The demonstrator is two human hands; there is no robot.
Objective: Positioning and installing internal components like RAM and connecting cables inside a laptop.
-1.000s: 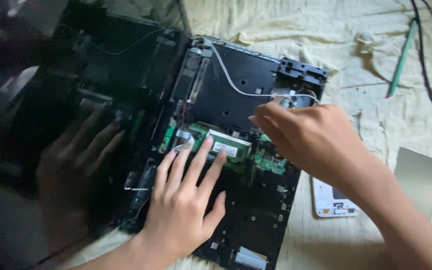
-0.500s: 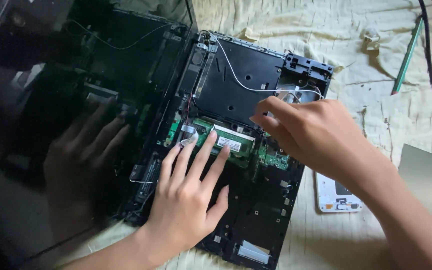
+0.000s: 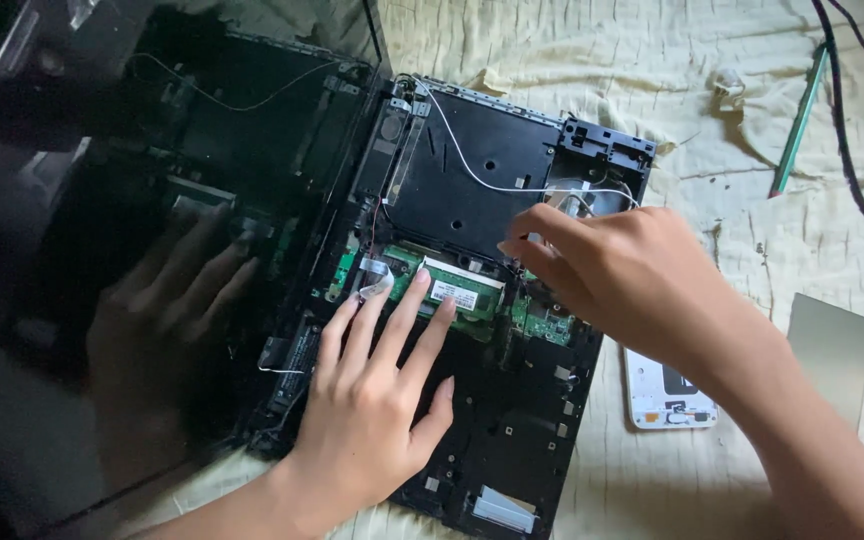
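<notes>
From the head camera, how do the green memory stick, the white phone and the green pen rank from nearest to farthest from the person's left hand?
From the left hand:
1. Green memory stick, under its fingertips, inside the opened laptop.
2. White phone, on the cloth to the right of the laptop.
3. Green pen, far off at the upper right on the cloth.

A wrinkled cream cloth (image 3: 652, 60) carries the opened laptop (image 3: 472, 200), white phone (image 3: 667, 395), grey plate (image 3: 832, 345), green stick (image 3: 800, 120)
</notes>
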